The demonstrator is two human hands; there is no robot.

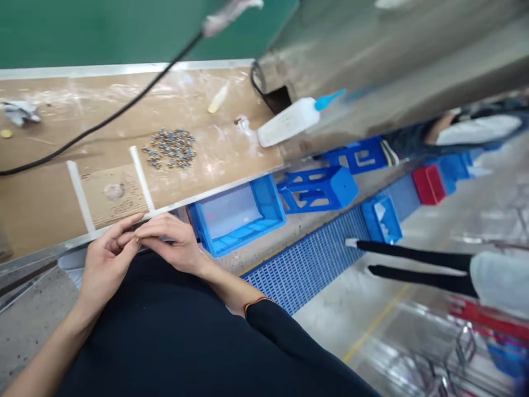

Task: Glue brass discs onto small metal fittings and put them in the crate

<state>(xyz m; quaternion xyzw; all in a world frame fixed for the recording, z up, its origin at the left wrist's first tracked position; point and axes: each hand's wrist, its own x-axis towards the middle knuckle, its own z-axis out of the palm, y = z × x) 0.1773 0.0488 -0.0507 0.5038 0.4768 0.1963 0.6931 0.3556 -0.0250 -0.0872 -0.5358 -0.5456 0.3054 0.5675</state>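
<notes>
My left hand and my right hand meet fingertip to fingertip at the near edge of a brown workbench, just above my dark lap. The fingers of both are pinched together around something too small to make out. On the bench beyond them lies a heap of several small metal parts. A cardboard patch framed by two white strips sits directly in front of my hands.
A white squeeze bottle with a blue tip lies at the bench's right end. A black cable crosses the bench. Blue bins and a blue grid mat are on the floor. Another person's legs are at the right.
</notes>
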